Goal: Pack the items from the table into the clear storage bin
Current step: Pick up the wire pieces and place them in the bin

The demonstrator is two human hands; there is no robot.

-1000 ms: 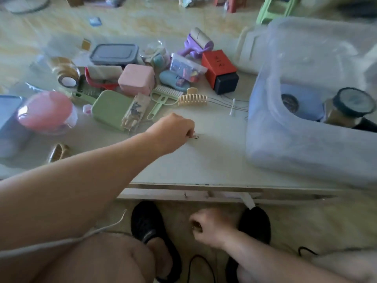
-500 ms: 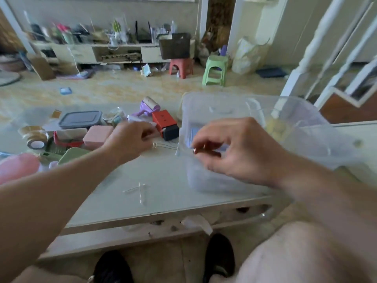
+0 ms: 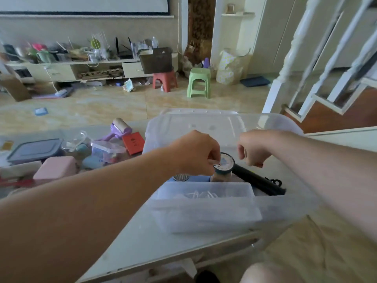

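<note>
1. the clear storage bin (image 3: pixel 285 209) stands on the tabletop (image 3: pixel 130 242), near its front right edge.
2. above the bin, the left hand (image 3: pixel 196 153) has its fingers curled, pinching a small black wire clip (image 3: pixel 217 165).
3. the right hand (image 3: pixel 254 148) hovers beside it, fingers curled; what they pinch, i cannot tell.
4. a black-lidded jar (image 3: pixel 223 165) sits inside the bin.
5. farther left, a pink box (image 3: pixel 55 167) and a red box (image 3: pixel 133 142) lie on the tabletop.

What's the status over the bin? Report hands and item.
Left hand pinching small dark wire clip above the clear storage bin. Right hand curled beside it, contents unclear. Jar and black handle lie below; drop path open.
</note>
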